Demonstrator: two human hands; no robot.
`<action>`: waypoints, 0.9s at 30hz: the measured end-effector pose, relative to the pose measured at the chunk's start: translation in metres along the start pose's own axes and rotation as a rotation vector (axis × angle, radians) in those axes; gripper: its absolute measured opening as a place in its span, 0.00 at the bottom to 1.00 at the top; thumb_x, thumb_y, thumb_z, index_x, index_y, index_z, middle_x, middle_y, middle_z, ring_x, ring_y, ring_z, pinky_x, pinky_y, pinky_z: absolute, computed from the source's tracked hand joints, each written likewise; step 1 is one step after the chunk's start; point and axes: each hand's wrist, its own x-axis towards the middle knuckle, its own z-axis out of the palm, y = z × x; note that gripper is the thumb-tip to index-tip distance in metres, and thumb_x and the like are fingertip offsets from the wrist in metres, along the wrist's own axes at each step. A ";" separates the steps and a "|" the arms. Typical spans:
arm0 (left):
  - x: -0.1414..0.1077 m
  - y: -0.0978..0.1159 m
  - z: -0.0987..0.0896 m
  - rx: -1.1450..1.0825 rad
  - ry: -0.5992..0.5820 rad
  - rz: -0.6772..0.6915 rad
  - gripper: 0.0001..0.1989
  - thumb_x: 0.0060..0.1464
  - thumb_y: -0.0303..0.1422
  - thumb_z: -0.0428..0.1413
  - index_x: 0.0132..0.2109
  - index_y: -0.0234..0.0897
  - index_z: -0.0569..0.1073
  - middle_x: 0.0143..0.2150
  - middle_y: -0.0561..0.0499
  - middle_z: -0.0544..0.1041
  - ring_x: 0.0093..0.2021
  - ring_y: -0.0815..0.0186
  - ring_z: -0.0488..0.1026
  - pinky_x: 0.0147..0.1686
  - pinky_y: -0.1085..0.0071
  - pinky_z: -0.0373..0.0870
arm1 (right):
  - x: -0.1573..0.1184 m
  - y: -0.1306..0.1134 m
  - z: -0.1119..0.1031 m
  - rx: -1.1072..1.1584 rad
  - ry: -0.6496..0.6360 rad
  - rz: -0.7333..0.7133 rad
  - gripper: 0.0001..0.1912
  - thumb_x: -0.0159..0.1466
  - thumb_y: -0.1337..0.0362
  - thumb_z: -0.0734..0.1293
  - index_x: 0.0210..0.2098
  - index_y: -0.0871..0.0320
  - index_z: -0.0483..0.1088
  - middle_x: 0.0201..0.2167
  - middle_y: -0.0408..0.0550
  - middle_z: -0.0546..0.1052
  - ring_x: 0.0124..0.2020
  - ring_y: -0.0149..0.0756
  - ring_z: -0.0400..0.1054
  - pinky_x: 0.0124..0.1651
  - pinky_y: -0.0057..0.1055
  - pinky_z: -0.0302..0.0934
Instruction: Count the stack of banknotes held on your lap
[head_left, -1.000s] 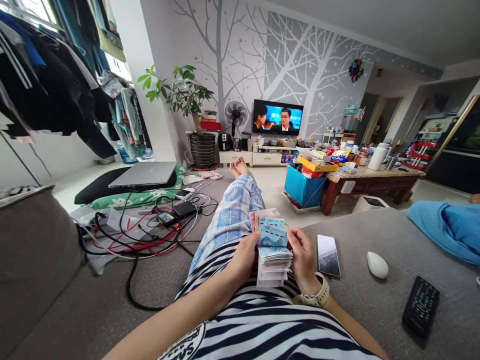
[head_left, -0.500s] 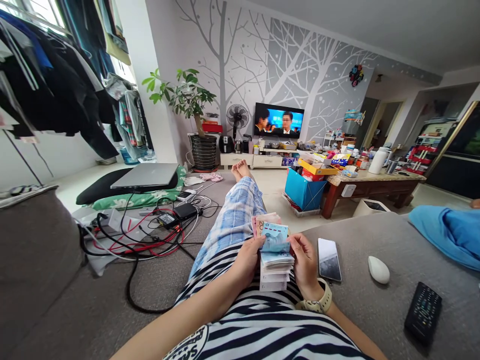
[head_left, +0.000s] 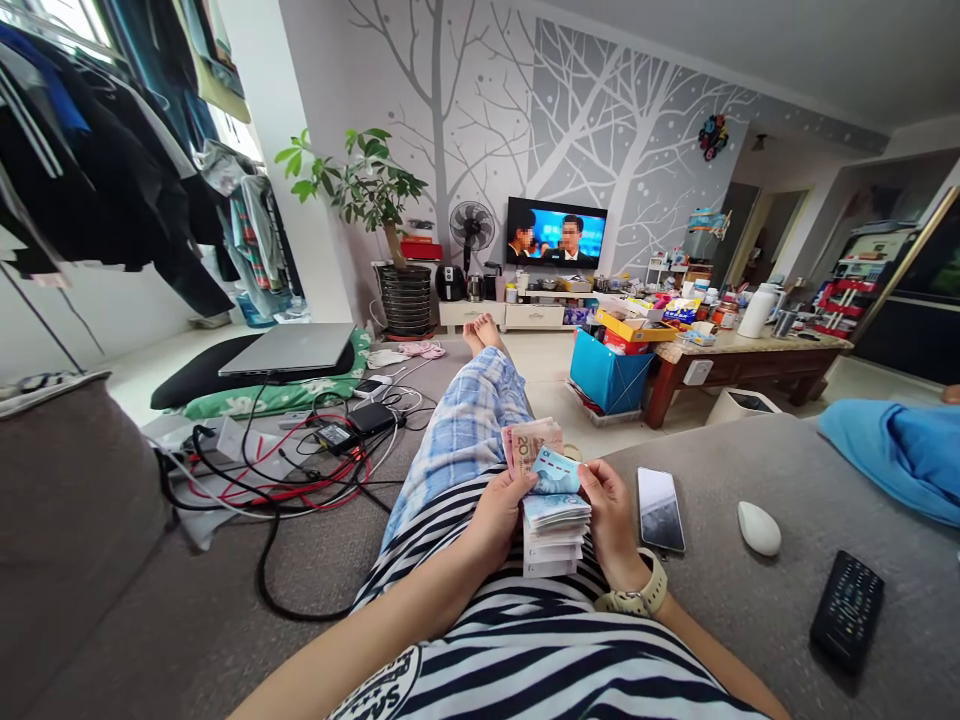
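Observation:
A folded stack of banknotes (head_left: 555, 525) is gripped in my left hand (head_left: 501, 515), whose thumb lies across it. Pinkish and brownish notes (head_left: 529, 443), one marked 20, fan out at the far end. One blue banknote (head_left: 556, 470) stands up from the stack, tilted. Its right edge is pinched between the thumb and fingers of my right hand (head_left: 609, 510), which wears a pale watch (head_left: 641, 592). Both hands are closed above my lap, over the striped shirt (head_left: 525, 665). My left hand's lower fingers are hidden behind the notes.
Right of me on the sofa lie a phone (head_left: 661, 510), a white mouse (head_left: 759, 528) and a black remote (head_left: 847, 610). Tangled cables (head_left: 300, 470) and a laptop (head_left: 289, 349) are on the left. A cluttered table (head_left: 757, 345) and blue bin (head_left: 609, 372) stand ahead.
The blue note's top has tilted down and to the right with my right hand's pinch, showing more of the brownish note behind. My left hand keeps its hold on the stack.

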 end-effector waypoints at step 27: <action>0.004 0.005 0.001 -0.012 0.013 0.001 0.16 0.44 0.36 0.59 0.38 0.29 0.79 0.34 0.43 0.82 0.40 0.52 0.78 0.42 0.60 0.71 | -0.002 -0.011 0.001 0.006 -0.069 -0.088 0.12 0.59 0.55 0.67 0.27 0.58 0.69 0.22 0.40 0.66 0.26 0.31 0.58 0.30 0.27 0.55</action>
